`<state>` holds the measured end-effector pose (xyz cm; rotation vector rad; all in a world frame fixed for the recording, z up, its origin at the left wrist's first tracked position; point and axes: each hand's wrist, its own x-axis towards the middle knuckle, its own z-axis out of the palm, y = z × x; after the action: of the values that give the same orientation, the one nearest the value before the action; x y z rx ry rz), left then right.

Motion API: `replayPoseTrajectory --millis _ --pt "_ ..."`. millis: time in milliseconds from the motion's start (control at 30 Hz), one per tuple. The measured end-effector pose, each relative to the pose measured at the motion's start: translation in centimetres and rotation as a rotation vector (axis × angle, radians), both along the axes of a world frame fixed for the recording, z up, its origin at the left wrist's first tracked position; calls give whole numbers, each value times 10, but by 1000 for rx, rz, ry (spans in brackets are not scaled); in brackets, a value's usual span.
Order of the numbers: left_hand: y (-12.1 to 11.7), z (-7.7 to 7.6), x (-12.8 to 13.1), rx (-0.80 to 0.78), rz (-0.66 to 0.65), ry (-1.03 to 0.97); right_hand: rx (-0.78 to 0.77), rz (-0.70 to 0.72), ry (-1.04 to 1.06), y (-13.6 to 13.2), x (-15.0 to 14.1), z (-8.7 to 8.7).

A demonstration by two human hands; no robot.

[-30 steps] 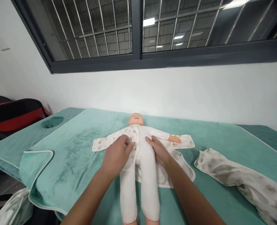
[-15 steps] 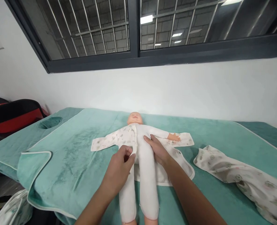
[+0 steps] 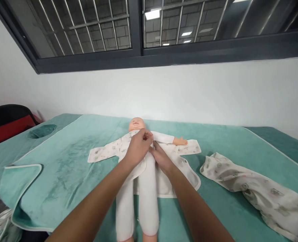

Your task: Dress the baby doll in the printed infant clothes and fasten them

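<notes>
One printed jacket point(image 3: 125, 143), probably light, limp, best edge-held; your left hand point(image 3: 139, 144) finger-bunched, right hand point(image 3: 161, 157) finger-bent, any pinch unclear.

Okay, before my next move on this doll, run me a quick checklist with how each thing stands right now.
1. Doll face up: ok.
2. Doll's arm on the picture's right inside the right-side sleeve: not ok, it lies outside.
3. Doll's other arm inside the left-side sleeve: cannot tell.
4. Left hand gripping the shirt: cannot tell, fingertips partly hidden.
5. Right hand close to left: ok.
6. Printed cloth apart from the doll: ok.
</notes>
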<state>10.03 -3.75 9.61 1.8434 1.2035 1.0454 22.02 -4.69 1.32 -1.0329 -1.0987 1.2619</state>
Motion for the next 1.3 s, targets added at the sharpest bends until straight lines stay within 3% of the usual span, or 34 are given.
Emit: replayPoseTrajectory --millis 167,267,433,533,633,733,800,933,1067,1300 --pt "36 4 41 337 -270 555 149 9 -119 0 4 2" --pt "44 1 63 533 -301 884 152 152 -91 -4 9 3" --pt "48 5 79 556 -431 990 169 329 -134 -9 20 12" --pt "52 10 75 541 -379 958 170 367 -274 -8 33 20" --pt "56 13 68 567 -330 961 145 138 -510 -4 54 21" --pt "55 10 65 631 -327 1014 -20 -264 -857 1 75 14" --pt "53 5 66 669 -347 1061 -147 -360 -982 3 82 9" --pt "49 -4 67 711 -398 1155 -206 -277 -857 9 86 3" --pt "46 -4 62 734 -366 1201 -164 -314 -620 14 97 5" --pt "42 -7 67 501 -213 1264 -79 -342 -130 5 108 19"
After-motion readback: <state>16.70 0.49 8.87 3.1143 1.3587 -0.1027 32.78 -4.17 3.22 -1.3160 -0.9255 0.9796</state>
